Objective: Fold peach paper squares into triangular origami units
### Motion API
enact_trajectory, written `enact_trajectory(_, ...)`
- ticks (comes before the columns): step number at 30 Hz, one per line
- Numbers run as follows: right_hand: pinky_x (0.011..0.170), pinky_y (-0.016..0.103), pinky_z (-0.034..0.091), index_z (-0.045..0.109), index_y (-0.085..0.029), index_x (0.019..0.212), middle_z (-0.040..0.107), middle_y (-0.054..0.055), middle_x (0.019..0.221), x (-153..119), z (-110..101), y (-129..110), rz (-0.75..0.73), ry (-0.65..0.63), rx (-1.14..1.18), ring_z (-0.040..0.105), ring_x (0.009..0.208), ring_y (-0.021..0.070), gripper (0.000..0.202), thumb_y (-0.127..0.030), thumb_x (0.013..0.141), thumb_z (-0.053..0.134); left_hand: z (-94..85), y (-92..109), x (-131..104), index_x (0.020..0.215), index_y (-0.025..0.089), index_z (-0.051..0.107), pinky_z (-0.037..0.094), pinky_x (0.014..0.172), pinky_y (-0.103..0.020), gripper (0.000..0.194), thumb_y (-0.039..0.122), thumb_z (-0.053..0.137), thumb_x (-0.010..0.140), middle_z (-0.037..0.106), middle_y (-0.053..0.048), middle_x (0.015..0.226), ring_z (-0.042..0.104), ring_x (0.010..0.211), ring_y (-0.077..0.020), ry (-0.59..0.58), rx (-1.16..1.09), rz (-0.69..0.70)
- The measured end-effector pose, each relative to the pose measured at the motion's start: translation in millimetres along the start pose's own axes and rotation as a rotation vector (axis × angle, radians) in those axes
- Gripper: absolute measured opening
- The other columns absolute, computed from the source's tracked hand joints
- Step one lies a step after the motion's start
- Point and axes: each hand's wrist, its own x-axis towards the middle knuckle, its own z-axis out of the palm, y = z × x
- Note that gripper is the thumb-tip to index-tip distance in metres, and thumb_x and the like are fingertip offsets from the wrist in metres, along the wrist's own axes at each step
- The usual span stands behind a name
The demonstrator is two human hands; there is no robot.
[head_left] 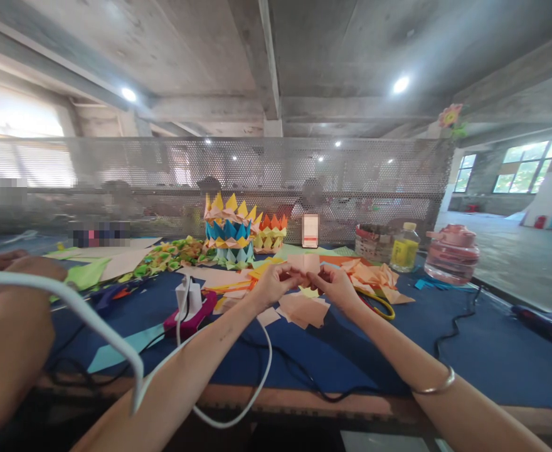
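Between my two hands is a small sheet of peach paper (pixel 304 262), held up above the table. My left hand (pixel 276 281) pinches its lower left side, and my right hand (pixel 335 282) pinches its lower right side. Flat peach paper pieces (pixel 303 311) lie just below on the blue tabletop (pixel 351 364). To the right of my right hand sits a heap of folded peach paper (pixel 374 279). Scissors with yellow handles (pixel 383 306) lie beside my right wrist, partly hidden. Yellow and orange paper strips (pixel 233 285) are left of my left hand.
Layered paper crowns (pixel 231 232) stand behind, near a mesh partition (pixel 163 163). A magenta power strip (pixel 194 317), white cable (pixel 269 351) and black cord (pixel 313 383) lie nearby. A yellow-labelled bottle (pixel 404 248) and pink jug (pixel 452 254) stand right. Another person's arm (pixel 17 326) reaches in left.
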Motion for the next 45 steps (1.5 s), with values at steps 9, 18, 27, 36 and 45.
enact_trajectory(9,0.047,0.022,0.039,0.052,-0.016,0.063,0.060,0.001,0.057,-0.2,2.2,2.5,-0.051,0.031,-0.022,0.050,0.050,0.0106,0.032,-0.047,0.072,0.057,4.3,-1.4,-0.1,0.113,0.016,0.042,0.046,0.060,-0.026,0.075,0.032,0.080,0.051,0.062,-0.004,0.082,0.058,0.062,-0.0121,0.179,-0.282,-0.162)
enact_trajectory(18,0.044,0.023,0.035,0.050,-0.018,0.062,0.056,-0.001,0.053,-4.1,3.9,-5.6,-0.053,0.060,-0.056,0.047,0.047,0.0107,0.033,-0.048,0.071,0.058,3.8,2.4,-3.4,0.075,0.012,0.066,0.038,0.056,-0.020,0.039,0.038,0.079,0.050,0.062,-0.003,0.071,0.052,0.058,-0.0072,0.032,-0.387,-0.328)
enact_trajectory(27,0.044,0.023,0.034,0.055,-0.017,0.069,0.060,0.001,0.061,-4.3,6.6,-2.8,-0.069,0.015,-0.032,0.047,0.048,0.0107,0.031,-0.048,0.072,0.056,7.2,0.8,-3.4,0.066,0.012,0.058,0.031,0.044,-0.018,0.040,0.043,0.079,0.049,0.056,0.002,0.057,0.050,0.046,-0.0059,0.096,-0.378,-0.365)
enact_trajectory(36,0.045,0.023,0.034,0.053,-0.017,0.067,0.059,0.001,0.059,-3.9,6.9,-0.3,-0.075,0.061,-0.072,0.047,0.049,0.0113,0.030,-0.046,0.073,0.055,9.9,0.1,-4.4,0.073,0.011,0.062,0.042,0.052,-0.020,0.042,0.042,0.078,0.051,0.062,-0.002,0.064,0.058,0.054,-0.0096,0.101,-0.399,-0.362)
enact_trajectory(45,0.048,0.023,0.033,0.056,-0.015,0.075,0.057,0.001,0.062,-4.5,9.0,0.9,-0.072,0.045,-0.016,0.049,0.056,0.0123,0.028,-0.043,0.075,0.055,10.0,-5.5,-3.6,0.069,0.012,0.061,0.036,0.047,-0.018,0.040,0.046,0.075,0.053,0.060,-0.002,0.061,0.054,0.049,-0.0077,0.123,-0.368,-0.347)
